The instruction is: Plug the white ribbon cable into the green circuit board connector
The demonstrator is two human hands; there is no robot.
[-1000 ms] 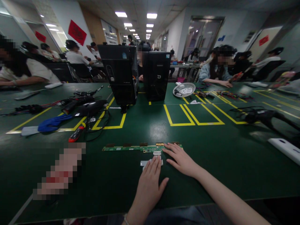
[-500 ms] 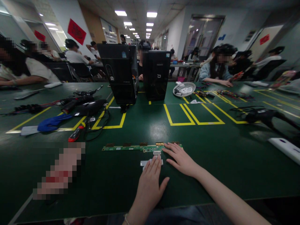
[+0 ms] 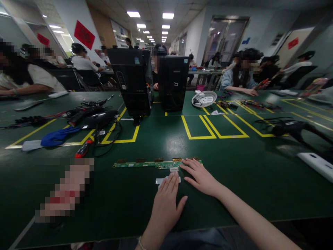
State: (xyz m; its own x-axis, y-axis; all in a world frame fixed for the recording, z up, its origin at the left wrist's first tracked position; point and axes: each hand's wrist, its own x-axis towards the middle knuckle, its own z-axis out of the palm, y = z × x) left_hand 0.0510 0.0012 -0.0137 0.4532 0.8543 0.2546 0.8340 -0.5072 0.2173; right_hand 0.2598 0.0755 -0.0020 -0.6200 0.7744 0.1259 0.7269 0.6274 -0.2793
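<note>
A long, narrow green circuit board (image 3: 142,164) lies flat on the dark green table, with brown-gold tabs along its far edge. From its near side a white connector (image 3: 174,169) joins a pale flat cable (image 3: 160,181). My left hand (image 3: 168,198) rests flat over that cable, fingers stretched out and thumb apart. On the board's right end lie the fingertips of my right hand (image 3: 199,175), palm down with its fingers spread. The right end of the board is partly hidden under those fingers.
Two black computer towers (image 3: 130,83) stand ahead. To the left are a blue glove (image 3: 58,136), a red-black screwdriver (image 3: 83,148), cables and a pixelated patch. A white round basket (image 3: 204,99) sits beyond, a white device (image 3: 317,166) at right. Other people sit around.
</note>
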